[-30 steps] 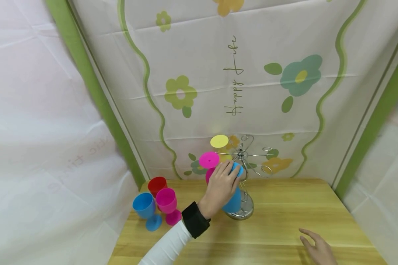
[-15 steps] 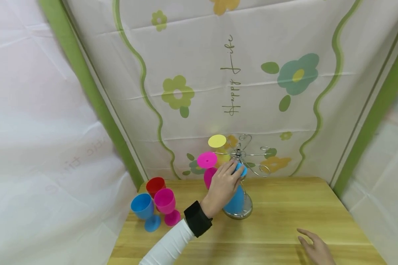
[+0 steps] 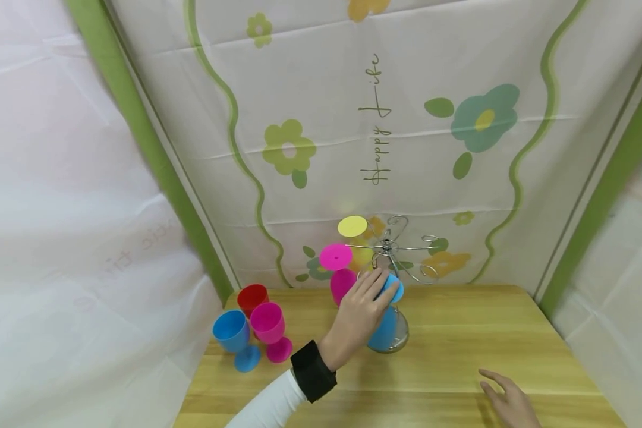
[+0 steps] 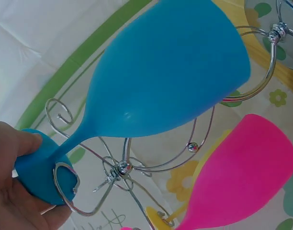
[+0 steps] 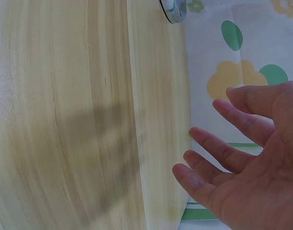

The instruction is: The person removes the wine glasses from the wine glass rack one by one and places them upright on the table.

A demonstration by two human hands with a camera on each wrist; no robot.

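Note:
My left hand [image 3: 359,309] pinches the round foot of a blue plastic goblet [image 3: 383,330], which hangs bowl-down in front of the chrome wire rack [image 3: 387,246]. In the left wrist view, the stem of the goblet [image 4: 170,72] passes by a curled wire arm end [image 4: 65,189], right at the foot under my thumb. Beside it on the rack hang a pink goblet [image 3: 342,286] and a yellow goblet [image 3: 352,226], both foot-up. My right hand [image 3: 513,404] is held over the front right of the table, fingers loosely spread and holding nothing, as the right wrist view also shows.
Red [image 3: 252,296], pink [image 3: 268,324] and blue [image 3: 232,333] goblets stand upright together on the left of the wooden table [image 3: 460,339]. The rack's round metal base [image 3: 401,333] rests mid-table. A flower-print cloth [image 3: 326,107] hangs behind.
My left hand and the blue goblet have shifted slightly right and toward me, away from the rack's centre. The right hand keeps its place.

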